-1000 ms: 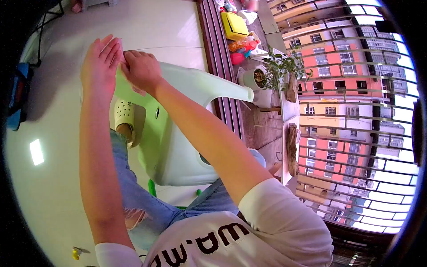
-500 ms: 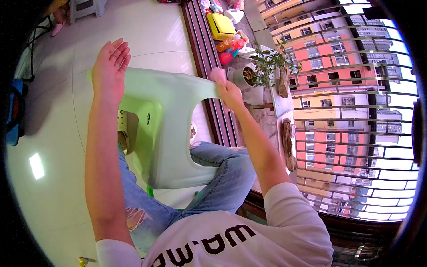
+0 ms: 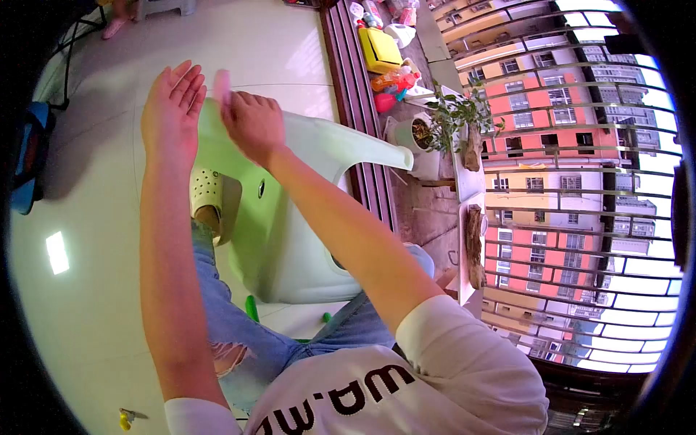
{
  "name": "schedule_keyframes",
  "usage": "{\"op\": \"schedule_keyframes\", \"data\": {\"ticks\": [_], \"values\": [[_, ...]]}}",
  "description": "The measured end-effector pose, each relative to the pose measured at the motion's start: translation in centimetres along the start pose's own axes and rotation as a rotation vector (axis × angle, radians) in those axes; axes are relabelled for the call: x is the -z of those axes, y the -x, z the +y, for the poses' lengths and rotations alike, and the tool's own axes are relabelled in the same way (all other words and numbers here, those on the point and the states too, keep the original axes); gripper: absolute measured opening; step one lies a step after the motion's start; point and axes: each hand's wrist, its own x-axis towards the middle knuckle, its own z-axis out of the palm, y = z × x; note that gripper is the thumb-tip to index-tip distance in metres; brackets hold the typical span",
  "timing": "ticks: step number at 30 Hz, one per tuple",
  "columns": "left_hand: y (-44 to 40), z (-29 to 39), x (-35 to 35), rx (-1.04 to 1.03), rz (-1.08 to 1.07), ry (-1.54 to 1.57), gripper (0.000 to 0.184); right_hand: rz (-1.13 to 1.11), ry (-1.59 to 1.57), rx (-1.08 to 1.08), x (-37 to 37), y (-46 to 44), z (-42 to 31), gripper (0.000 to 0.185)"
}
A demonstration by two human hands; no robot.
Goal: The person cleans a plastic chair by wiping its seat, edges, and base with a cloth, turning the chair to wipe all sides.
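Note:
A pale green plastic stool (image 3: 290,246) lies tipped over across my lap, with its light green underside facing the upper left. My left hand (image 3: 174,109) is open beside the stool's far left edge, palm turned up and fingers a little apart, with nothing in it. Over the stool's far end, my right hand (image 3: 254,127) is closed round a blurred pink object (image 3: 222,85), soft-looking like a cloth or sponge. One stool leg (image 3: 395,156) points right, toward the window track.
A yellow shoe (image 3: 206,190) stands by the stool. Beyond the dark track (image 3: 351,87) are a yellow box (image 3: 380,50), a potted plant (image 3: 420,134) and driftwood (image 3: 475,246). A person's foot (image 3: 114,27) shows at the upper left, near a grey stool (image 3: 165,7).
Between the two earlier frames my right hand went out to the stool's right leg with the pink object; now it is back at the far left end. My left hand has stayed open.

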Motion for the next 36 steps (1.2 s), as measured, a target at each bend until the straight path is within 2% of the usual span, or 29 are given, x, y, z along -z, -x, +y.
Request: {"op": "schedule_keyframes", "data": {"ticks": [4, 8, 10, 12, 14, 16, 18, 20, 21, 23, 26, 27, 29, 31, 33, 35, 36], "values": [[-0.1, -0.4, 0.2, 0.009, -0.042, 0.012, 0.046, -0.113, -0.002, 0.101, -1.6, -2.2, -1.6, 0.031], [-0.7, -1.1, -0.7, 0.014, -0.037, -0.013, 0.045, -0.098, -0.088, 0.149, -1.1, -2.0, 0.3, 0.033], [-0.6, -1.3, -1.3, 0.015, -0.035, 0.003, 0.045, -0.295, -0.231, 0.07, 2.2, -1.2, 2.2, 0.04], [-0.4, -1.8, -1.9, 0.032, -0.041, 0.004, 0.043, -0.482, -0.294, -0.261, 6.3, 0.1, 3.4, 0.042], [0.0, -2.3, -2.7, 0.04, -0.049, -0.01, 0.043, -0.299, -0.103, -0.21, 6.7, 2.8, 8.4, 0.044], [0.2, -2.7, -3.4, 0.05, -0.063, -0.026, 0.042, -0.273, -0.029, -0.285, 8.1, 5.2, 12.7, 0.042], [0.0, -3.4, -3.9, 0.057, -0.067, -0.058, 0.042, -0.252, -0.063, -0.386, 10.4, 7.4, 15.5, 0.044], [0.2, -3.6, -4.2, 0.064, -0.081, -0.061, 0.042, -0.245, -0.122, -0.604, 11.9, 10.0, 18.7, 0.044], [0.2, -3.5, -4.2, 0.07, -0.084, -0.065, 0.042, -0.241, -0.118, -0.602, 12.1, 11.4, 21.0, 0.044], [0.3, -3.2, -4.2, 0.063, -0.082, -0.05, 0.042, -0.003, 0.102, -0.337, 11.7, 13.7, 24.9, 0.052], [0.3, -2.5, -3.7, 0.054, -0.077, -0.028, 0.043, 0.044, 0.205, -0.294, 10.5, 13.7, 25.6, 0.049], [0.2, -2.2, -3.6, 0.047, -0.08, -0.023, 0.043, 0.04, 0.208, -0.293, 10.2, 13.2, 24.6, 0.049], [0.2, -1.9, -3.1, 0.044, -0.084, 0.002, 0.043, -0.088, -0.058, -0.534, 9.6, 10.9, 20.1, 0.045], [0.2, -1.5, -2.7, 0.036, -0.085, 0.025, 0.044, -0.044, -0.06, -0.412, 7.5, 8.0, 14.7, 0.04], [0.1, -1.0, -2.3, 0.035, -0.052, 0.022, 0.045, -0.1, 0.021, -0.171, 5.9, 5.0, 9.2, 0.035], [0.0, -0.5, -1.5, 0.028, -0.025, 0.029, 0.045, 0.032, 0.038, 0.012, 1.9, 2.8, 4.8, 0.031], [-0.1, -0.2, -1.1, 0.023, -0.002, 0.037, 0.046, -0.016, 0.034, 0.003, 1.1, 1.7, 2.6, 0.032]]}}
